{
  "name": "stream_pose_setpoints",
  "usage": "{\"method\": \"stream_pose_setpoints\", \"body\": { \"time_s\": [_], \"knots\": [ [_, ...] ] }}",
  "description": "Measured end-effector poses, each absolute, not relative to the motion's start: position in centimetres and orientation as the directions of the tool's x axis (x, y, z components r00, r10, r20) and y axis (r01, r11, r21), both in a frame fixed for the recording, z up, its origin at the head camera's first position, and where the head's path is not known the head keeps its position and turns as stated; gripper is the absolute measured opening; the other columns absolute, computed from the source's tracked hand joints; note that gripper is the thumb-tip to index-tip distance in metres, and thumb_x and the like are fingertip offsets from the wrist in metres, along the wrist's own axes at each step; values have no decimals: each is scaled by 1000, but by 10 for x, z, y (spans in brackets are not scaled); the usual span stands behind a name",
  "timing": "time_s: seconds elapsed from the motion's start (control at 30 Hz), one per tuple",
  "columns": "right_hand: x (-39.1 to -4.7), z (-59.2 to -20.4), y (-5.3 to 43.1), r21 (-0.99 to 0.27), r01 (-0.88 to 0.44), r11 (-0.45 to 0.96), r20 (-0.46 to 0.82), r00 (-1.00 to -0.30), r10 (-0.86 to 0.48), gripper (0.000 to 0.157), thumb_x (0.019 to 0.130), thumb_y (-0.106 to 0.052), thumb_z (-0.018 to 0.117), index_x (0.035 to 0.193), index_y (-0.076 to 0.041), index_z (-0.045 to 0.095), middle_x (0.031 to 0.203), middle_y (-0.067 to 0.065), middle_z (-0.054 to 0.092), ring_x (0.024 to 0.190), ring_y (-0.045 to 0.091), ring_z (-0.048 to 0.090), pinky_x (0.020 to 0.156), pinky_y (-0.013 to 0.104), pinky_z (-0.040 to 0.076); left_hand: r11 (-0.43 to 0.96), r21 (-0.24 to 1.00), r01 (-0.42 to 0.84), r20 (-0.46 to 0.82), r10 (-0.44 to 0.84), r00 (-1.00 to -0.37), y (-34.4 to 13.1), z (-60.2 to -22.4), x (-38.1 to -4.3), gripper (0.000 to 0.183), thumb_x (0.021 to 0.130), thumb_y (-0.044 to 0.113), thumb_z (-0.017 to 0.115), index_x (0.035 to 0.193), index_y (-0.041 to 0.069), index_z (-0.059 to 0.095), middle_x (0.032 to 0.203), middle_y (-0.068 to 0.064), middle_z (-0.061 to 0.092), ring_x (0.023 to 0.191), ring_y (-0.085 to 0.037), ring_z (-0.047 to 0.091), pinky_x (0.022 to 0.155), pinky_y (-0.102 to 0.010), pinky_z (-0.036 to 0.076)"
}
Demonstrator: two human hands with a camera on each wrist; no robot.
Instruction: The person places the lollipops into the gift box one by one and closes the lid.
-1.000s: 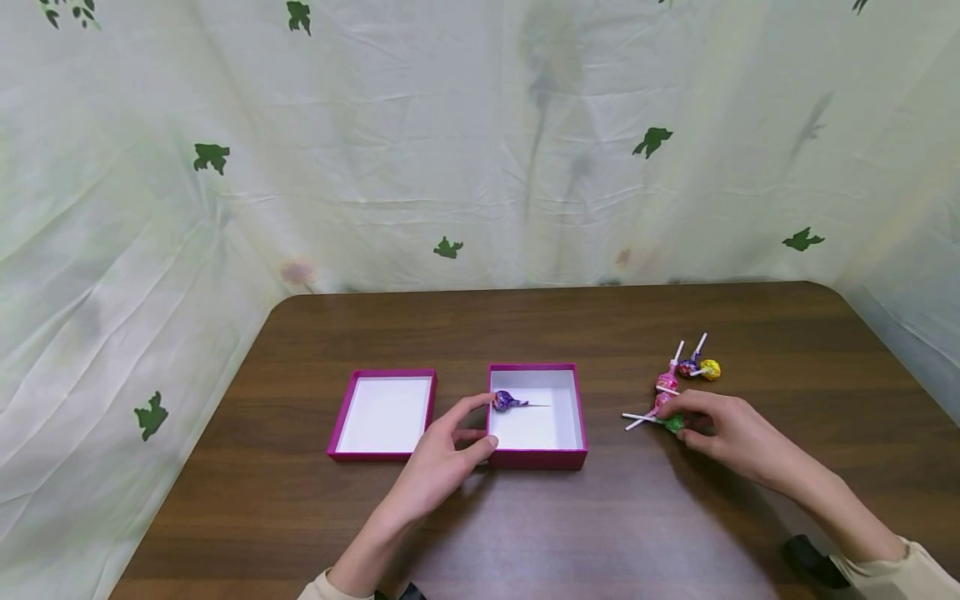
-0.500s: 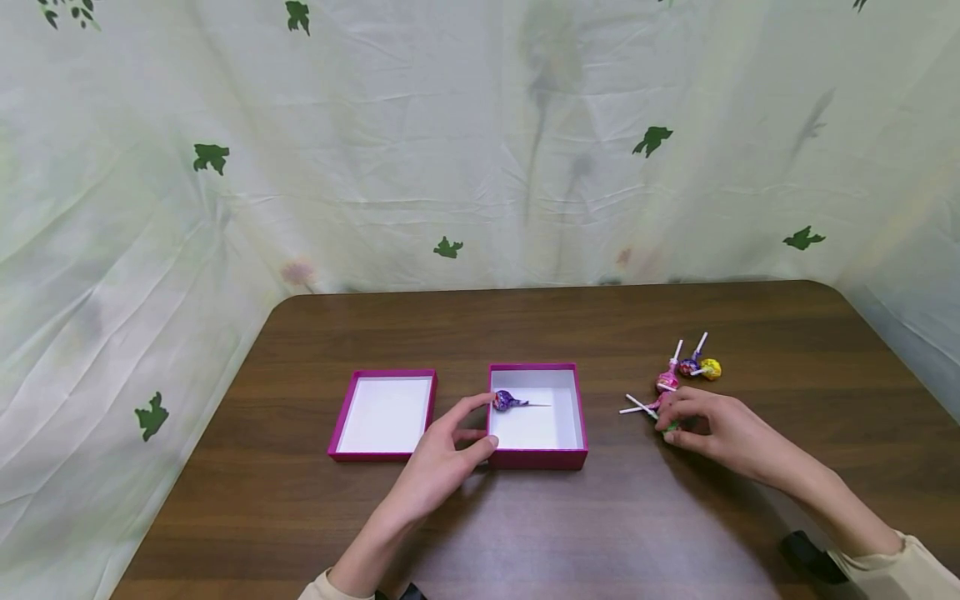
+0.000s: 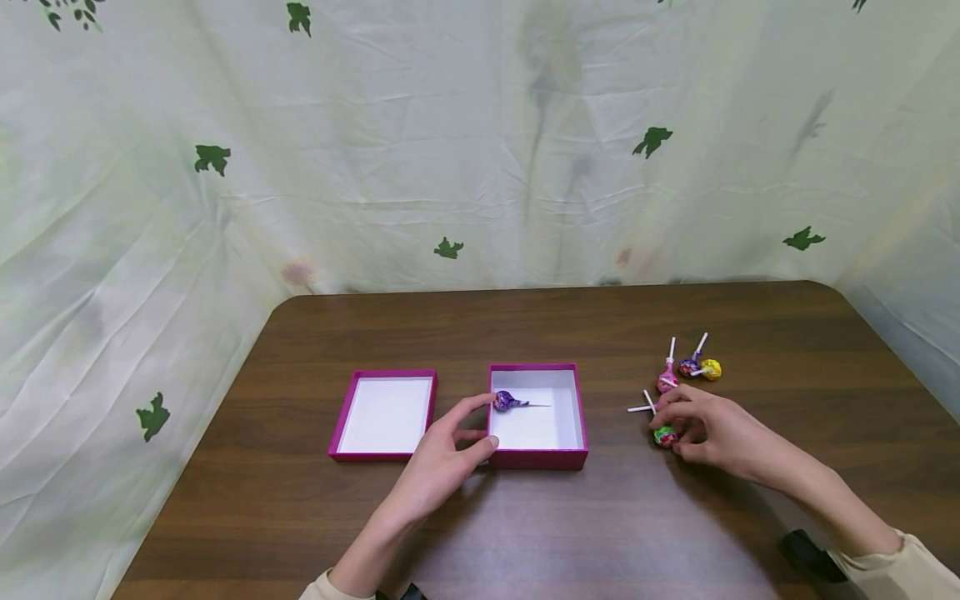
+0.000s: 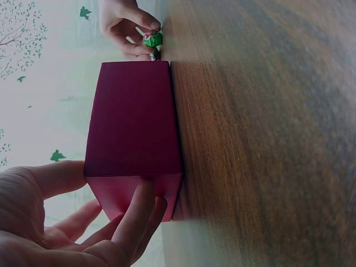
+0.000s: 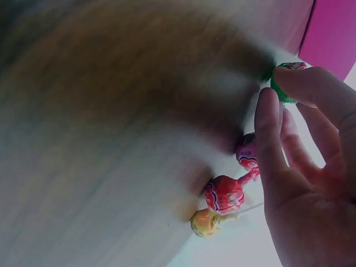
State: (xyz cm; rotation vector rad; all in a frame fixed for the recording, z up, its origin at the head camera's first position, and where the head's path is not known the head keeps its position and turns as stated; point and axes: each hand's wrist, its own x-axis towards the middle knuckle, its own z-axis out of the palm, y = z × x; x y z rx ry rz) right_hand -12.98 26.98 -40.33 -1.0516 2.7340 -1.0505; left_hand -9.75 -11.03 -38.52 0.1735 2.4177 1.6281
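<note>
1. A green-wrapped lollipop (image 3: pixel 664 436) is held at the right part of the table, its white stick angled toward the far side; whether the tabletop is touched by it cannot be told.
2. Its head is pinched between the thumb and fingertips of the right hand (image 3: pixel 716 423), the fingers drawn narrow around it.
3. Just beside those fingers, a second white stick (image 3: pixel 640 409) is seen pointing left; the candy end is hidden by the hand.
4. Beyond the hand, a pink-wrapped lollipop (image 3: pixel 667 381) is laid with its stick directed away from the person.
5. Near it, a purple-wrapped lollipop (image 3: pixel 688 367) and a yellow-wrapped lollipop (image 3: pixel 711 369) are placed close together.
6. Well to the left, an open magenta box (image 3: pixel 537 459) with a white interior is set; inside, another purple lollipop (image 3: pixel 504 402) is laid near the left wall, its stick pointing right.
7. The left side of the box is touched by the left hand (image 3: pixel 442 462), its thumb at the near corner and its fingers spread wide.
8. Left of the box, the magenta-rimmed lid (image 3: pixel 384 417) is laid white inside up.
9. All is borne by a brown wood-grain table (image 3: pixel 600 517), backed by a pale curtain (image 3: pixel 360 150) printed with green leaves.
</note>
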Motion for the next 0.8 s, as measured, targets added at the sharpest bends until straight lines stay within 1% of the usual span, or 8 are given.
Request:
{"method": "stream_pose_setpoints", "body": {
  "time_s": [0.13, 0.23, 0.33, 0.47, 0.57, 0.63, 0.8],
  "knots": [
    [-131, -404, 268, -609, -585, 535, 208, -769, -604, 44, 67, 15, 74, 99, -15, 72, 117, 8, 57, 103, 12, 56, 67, 25, 55, 368, 930, -18, -106, 221, -969, -110, -384, -97, 52, 91, 18, 69, 140, 24, 53, 144, -6, 49, 114, -29, 60, 73, -36, 51],
    [-132, -404, 266, -604, -586, 540, 209, -770, -603, 40, 69, 11, 77, 99, -15, 73, 116, 6, 58, 103, 14, 56, 66, 25, 55, 364, 931, -9, -97, 224, -970, -111, -384, -97, 52, 91, 19, 69, 140, 24, 53, 144, -7, 49, 114, -29, 60, 73, -36, 51],
    [-133, -403, 266, -591, -585, 555, 204, -774, -599, 37, 71, 7, 79, 100, -16, 73, 114, 5, 60, 97, 12, 58, 66, 25, 54, 370, 929, -10, -100, 224, -970, -111, -385, -97, 51, 91, 20, 69, 140, 25, 54, 143, -6, 50, 114, -28, 61, 74, -36, 51],
    [-133, -404, 266, -527, -619, 582, 247, -767, -593, 38, 70, 3, 82, 99, -19, 70, 108, -1, 64, 87, 8, 58, 66, 22, 50, 380, 925, -18, -110, 222, -969, -111, -386, -97, 52, 91, 20, 68, 140, 26, 53, 142, -3, 50, 114, -26, 61, 74, -36, 51],
    [-133, -405, 265, -473, -641, 605, 282, -760, -585, 40, 69, 0, 85, 99, -22, 69, 105, -8, 65, 86, 8, 58, 71, 21, 47, 383, 923, -23, -116, 222, -968, -112, -387, -97, 52, 92, 20, 68, 141, 26, 53, 142, -2, 50, 114, -26, 61, 75, -36, 51],
    [-133, -405, 264, -449, -644, 620, 290, -761, -580, 40, 70, -3, 86, 99, -25, 68, 103, -12, 64, 89, 8, 58, 76, 21, 45, 384, 923, -24, -118, 223, -968, -112, -387, -97, 52, 92, 20, 68, 141, 26, 53, 143, -3, 50, 114, -26, 60, 75, -36, 51],
    [-134, -404, 262, -414, -642, 646, 302, -766, -567, 39, 72, -8, 87, 100, -27, 69, 104, -15, 63, 97, 10, 57, 85, 21, 42, 383, 923, -24, -118, 225, -967, -112, -387, -98, 52, 92, 20, 68, 141, 25, 53, 143, -4, 50, 114, -27, 60, 74, -36, 51]
  ]
}}
